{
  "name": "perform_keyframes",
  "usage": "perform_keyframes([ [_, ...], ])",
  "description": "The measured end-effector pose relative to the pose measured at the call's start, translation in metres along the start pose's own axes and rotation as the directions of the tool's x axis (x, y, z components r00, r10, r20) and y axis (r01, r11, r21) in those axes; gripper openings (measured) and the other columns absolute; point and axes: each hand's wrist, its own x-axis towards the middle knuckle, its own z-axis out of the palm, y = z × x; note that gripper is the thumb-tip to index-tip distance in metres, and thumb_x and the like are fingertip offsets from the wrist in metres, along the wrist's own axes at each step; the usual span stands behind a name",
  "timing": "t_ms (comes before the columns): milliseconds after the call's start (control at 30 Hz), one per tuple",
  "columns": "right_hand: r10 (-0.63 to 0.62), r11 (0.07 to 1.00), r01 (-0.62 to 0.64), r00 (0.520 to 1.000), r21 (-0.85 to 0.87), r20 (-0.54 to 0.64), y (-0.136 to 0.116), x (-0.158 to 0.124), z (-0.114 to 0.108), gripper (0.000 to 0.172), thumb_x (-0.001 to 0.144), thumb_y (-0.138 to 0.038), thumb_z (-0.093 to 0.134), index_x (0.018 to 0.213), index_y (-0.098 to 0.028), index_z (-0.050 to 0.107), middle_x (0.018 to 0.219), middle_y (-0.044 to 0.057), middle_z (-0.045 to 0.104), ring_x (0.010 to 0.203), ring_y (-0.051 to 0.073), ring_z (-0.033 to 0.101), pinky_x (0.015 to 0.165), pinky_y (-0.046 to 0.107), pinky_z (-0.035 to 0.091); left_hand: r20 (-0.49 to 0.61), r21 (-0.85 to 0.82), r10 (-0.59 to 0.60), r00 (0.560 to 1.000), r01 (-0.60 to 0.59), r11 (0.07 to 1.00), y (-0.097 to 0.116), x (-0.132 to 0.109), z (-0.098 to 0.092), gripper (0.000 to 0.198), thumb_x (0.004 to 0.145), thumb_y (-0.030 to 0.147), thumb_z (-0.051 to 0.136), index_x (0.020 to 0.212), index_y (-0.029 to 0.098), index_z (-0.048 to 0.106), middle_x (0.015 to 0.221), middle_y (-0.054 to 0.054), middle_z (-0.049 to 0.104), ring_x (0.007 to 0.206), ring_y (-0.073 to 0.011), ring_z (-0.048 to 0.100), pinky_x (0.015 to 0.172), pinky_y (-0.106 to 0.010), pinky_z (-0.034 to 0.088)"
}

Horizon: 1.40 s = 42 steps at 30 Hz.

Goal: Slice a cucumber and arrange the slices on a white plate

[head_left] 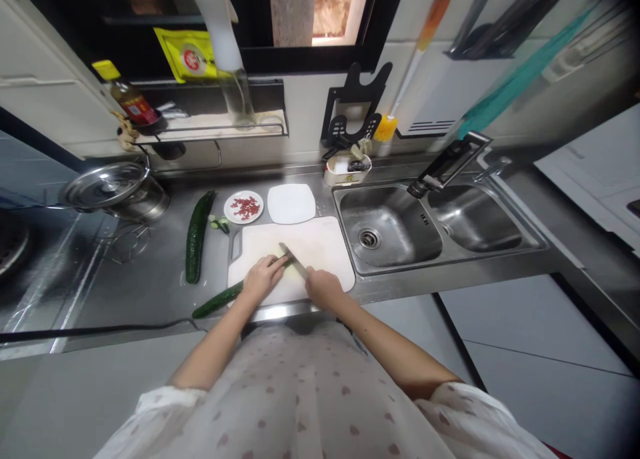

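Observation:
On the white cutting board (320,239), my left hand (263,278) is closed over a dark green cucumber (219,302). One end of the cucumber sticks out to the left past the board's edge; much of the rest lies under my palm. My right hand (324,288) grips the handle of a kitchen knife (295,262). Its blade slants up and left, close to my left fingertips at the cucumber's cut end. Whether the edge is in the flesh is too small to tell. A second, whole cucumber (199,236) lies on the counter left of the board.
Behind the board stand a small plate of chopped reddish pieces (245,208) and a white square plate (291,203). Cucumber ends (219,224) lie beside them. A double sink (390,266) adjoins on the right, a lidded steel pot (135,199) stands at left.

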Motion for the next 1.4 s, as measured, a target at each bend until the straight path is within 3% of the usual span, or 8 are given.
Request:
perform_keyframes([
  [267,-0.006,1.0,0.006,1.0,-0.008,0.028,0.008,-0.01,0.003,0.027,0.089,-0.017,0.039,0.111,-0.016,0.054,0.093,0.013,0.068,0.092,0.023,0.065,0.074,0.029,0.044,0.019,-0.022,-0.027,0.999,0.027,0.999,0.0,0.001,-0.002,0.038,0.095,0.034,0.045,0.131,0.03,0.056,0.104,-0.006,0.06,0.095,-0.0178,0.055,0.084,-0.03,0.047],
  [700,-0.03,0.999,0.03,0.999,-0.016,0.019,0.003,0.0,-0.001,0.027,0.092,-0.017,0.037,0.111,-0.014,0.056,0.097,0.014,0.068,0.095,0.023,0.064,0.077,0.031,0.045,0.015,-0.03,-0.009,1.0,0.009,0.999,-0.003,0.001,0.0,0.038,0.095,0.034,0.044,0.131,0.028,0.056,0.103,-0.006,0.06,0.094,-0.0177,0.055,0.084,-0.03,0.048],
  [867,-0.032,0.999,0.033,0.999,-0.02,0.035,0.001,0.007,-0.002,0.028,0.092,-0.016,0.036,0.112,-0.015,0.055,0.098,0.014,0.068,0.095,0.023,0.064,0.078,0.031,0.046,0.017,-0.031,-0.012,1.0,0.013,0.999,-0.003,0.002,0.001,0.038,0.095,0.033,0.044,0.131,0.028,0.056,0.103,-0.006,0.06,0.092,-0.0177,0.055,0.083,-0.03,0.048],
  [1167,-0.054,0.999,0.054,0.997,-0.002,-0.064,-0.003,0.026,0.01,0.029,0.091,-0.014,0.037,0.111,-0.014,0.057,0.097,0.013,0.068,0.096,0.023,0.065,0.08,0.031,0.047,0.013,-0.028,-0.004,1.0,0.005,1.0,-0.003,0.002,0.001,0.037,0.096,0.033,0.043,0.13,0.028,0.057,0.103,-0.006,0.061,0.093,-0.0177,0.056,0.084,-0.03,0.047],
  [1400,-0.073,0.997,0.074,0.996,0.029,-0.053,-0.012,0.04,0.002,0.034,0.091,-0.011,0.036,0.118,-0.011,0.057,0.102,0.015,0.069,0.1,0.022,0.064,0.082,0.03,0.047,0.005,-0.03,0.01,1.0,-0.01,1.0,-0.003,0.002,0.0,0.038,0.095,0.032,0.044,0.131,0.028,0.057,0.104,-0.007,0.061,0.093,-0.0177,0.056,0.085,-0.031,0.047],
])
